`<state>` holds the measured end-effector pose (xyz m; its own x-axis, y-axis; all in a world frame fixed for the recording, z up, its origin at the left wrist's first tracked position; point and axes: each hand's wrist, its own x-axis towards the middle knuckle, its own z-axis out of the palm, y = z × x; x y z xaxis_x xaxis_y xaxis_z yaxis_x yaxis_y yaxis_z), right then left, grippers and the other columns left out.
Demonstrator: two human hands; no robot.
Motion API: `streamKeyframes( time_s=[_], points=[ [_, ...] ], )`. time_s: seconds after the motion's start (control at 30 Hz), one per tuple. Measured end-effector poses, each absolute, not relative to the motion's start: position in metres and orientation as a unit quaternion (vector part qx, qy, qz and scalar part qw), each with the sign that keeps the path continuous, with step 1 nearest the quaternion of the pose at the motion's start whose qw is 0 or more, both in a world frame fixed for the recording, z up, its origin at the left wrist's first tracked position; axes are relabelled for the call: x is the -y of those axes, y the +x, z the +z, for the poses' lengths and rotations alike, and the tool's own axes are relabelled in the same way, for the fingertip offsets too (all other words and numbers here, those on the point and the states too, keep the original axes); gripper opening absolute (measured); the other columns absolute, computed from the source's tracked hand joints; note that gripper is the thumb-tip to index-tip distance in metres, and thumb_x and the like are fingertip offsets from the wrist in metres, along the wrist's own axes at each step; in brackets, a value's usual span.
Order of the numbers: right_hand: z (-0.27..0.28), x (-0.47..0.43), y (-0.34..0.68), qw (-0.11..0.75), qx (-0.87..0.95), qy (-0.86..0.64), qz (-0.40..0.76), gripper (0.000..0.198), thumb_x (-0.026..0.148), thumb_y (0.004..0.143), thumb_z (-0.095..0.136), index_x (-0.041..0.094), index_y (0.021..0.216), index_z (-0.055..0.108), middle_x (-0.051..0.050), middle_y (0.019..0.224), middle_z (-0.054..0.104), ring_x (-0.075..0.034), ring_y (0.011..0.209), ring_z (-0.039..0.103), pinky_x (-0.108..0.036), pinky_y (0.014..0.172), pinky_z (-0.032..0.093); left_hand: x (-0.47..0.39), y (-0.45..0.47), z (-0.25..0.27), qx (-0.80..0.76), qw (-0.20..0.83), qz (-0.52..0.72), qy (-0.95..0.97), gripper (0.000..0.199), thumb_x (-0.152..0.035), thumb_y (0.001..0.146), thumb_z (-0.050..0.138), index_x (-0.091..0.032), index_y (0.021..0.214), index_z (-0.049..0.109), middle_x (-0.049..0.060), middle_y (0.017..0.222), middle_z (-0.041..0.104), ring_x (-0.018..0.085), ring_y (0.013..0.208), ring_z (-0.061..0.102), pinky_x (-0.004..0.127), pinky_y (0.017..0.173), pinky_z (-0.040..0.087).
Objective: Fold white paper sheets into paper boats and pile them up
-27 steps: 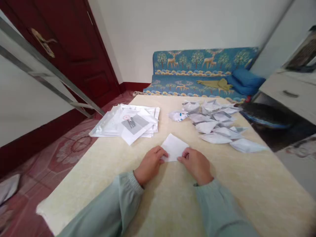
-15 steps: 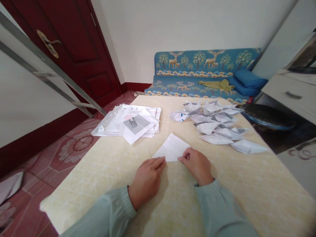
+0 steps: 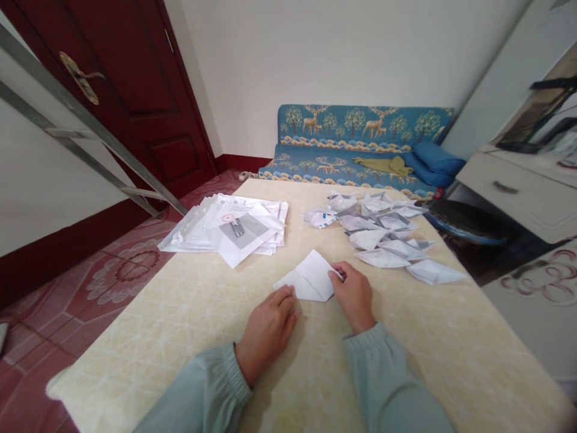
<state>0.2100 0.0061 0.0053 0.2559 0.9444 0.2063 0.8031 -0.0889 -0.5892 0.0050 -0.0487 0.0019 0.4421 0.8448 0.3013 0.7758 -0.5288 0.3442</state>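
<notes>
A folded sheet of white paper point(image 3: 311, 275) lies on the table in front of me, its peak pointing away and a crease running across its face. My left hand point(image 3: 270, 322) rests at its near left corner, fingers stretched out and the tips touching the paper. With thumb and fingers, my right hand point(image 3: 354, 294) pinches the right corner, which is slightly raised. Beyond my right hand, several folded paper boats point(image 3: 383, 249) sit close together in rows.
Back left on the cream-covered table point(image 3: 180, 337) is a stack of papers point(image 3: 198, 225), with a printed sheet point(image 3: 246, 231) on top. Behind the table stands a blue patterned sofa point(image 3: 333, 153). A metal ladder point(image 3: 90, 126) leans at the left, near a red door point(image 3: 148, 78).
My right hand has lifted the paper's right corner, and a crease now shows across the sheet. My left fingers have shifted a little left. The view has turned slightly.
</notes>
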Motion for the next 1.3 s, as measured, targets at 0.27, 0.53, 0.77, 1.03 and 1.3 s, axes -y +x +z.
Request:
streamKeyframes(
  time_s=[0.27, 0.53, 0.77, 1.03, 1.3],
  points=[
    [0.017, 0.031, 0.23, 0.202, 0.588, -0.721, 0.304, 0.01, 0.019, 0.065, 0.054, 0.019, 0.055, 0.056, -0.001, 0.05, 0.063, -0.014, 0.049, 0.057, -0.021, 0.047, 0.035, 0.015, 0.013, 0.0, -0.475, 0.149, 0.25, 0.831, 0.024, -0.028, 0.088, 0.051, -0.015, 0.101, 0.067, 0.011, 0.129, 0.057, 0.023, 0.122, 0.051, 0.037, 0.105, 0.042],
    [0.059, 0.084, 0.214, 0.132, 0.664, -0.711, 0.188, 0.022, 0.03, 0.073, 0.058, 0.021, 0.054, 0.059, 0.0, 0.052, 0.063, -0.014, 0.05, 0.056, -0.024, 0.05, 0.033, -0.015, 0.011, -0.009, -0.342, 0.224, 0.26, 0.875, 0.026, -0.024, 0.082, 0.06, -0.018, 0.107, 0.068, 0.009, 0.132, 0.055, 0.023, 0.126, 0.047, 0.037, 0.108, 0.037],
    [0.047, 0.035, 0.187, 0.256, 0.741, -0.606, 0.139, 0.006, 0.018, 0.075, 0.055, 0.021, 0.073, 0.06, -0.002, 0.075, 0.066, -0.015, 0.067, 0.058, -0.024, 0.061, 0.039, -0.012, 0.012, -0.009, -0.325, 0.195, 0.265, 0.886, 0.034, -0.019, 0.084, 0.057, -0.016, 0.117, 0.062, 0.012, 0.134, 0.052, 0.024, 0.129, 0.043, 0.041, 0.108, 0.037],
    [0.015, 0.016, 0.182, 0.186, 0.741, -0.624, 0.167, 0.009, 0.012, 0.069, 0.06, 0.02, 0.067, 0.063, 0.0, 0.071, 0.065, -0.013, 0.065, 0.057, -0.023, 0.059, 0.035, 0.041, 0.008, -0.004, -0.399, 0.125, 0.253, 0.873, 0.022, -0.018, 0.087, 0.05, -0.017, 0.099, 0.068, 0.01, 0.118, 0.06, 0.023, 0.112, 0.055, 0.04, 0.097, 0.047],
    [0.015, 0.004, 0.18, 0.185, 0.694, -0.665, 0.205, 0.008, 0.013, 0.066, 0.061, 0.02, 0.065, 0.066, -0.001, 0.064, 0.065, -0.013, 0.061, 0.057, -0.022, 0.056, 0.037, 0.079, 0.004, -0.004, -0.391, 0.074, 0.246, 0.884, 0.03, -0.018, 0.089, 0.045, -0.014, 0.114, 0.062, 0.009, 0.117, 0.062, 0.023, 0.11, 0.055, 0.038, 0.097, 0.048]
  ],
)
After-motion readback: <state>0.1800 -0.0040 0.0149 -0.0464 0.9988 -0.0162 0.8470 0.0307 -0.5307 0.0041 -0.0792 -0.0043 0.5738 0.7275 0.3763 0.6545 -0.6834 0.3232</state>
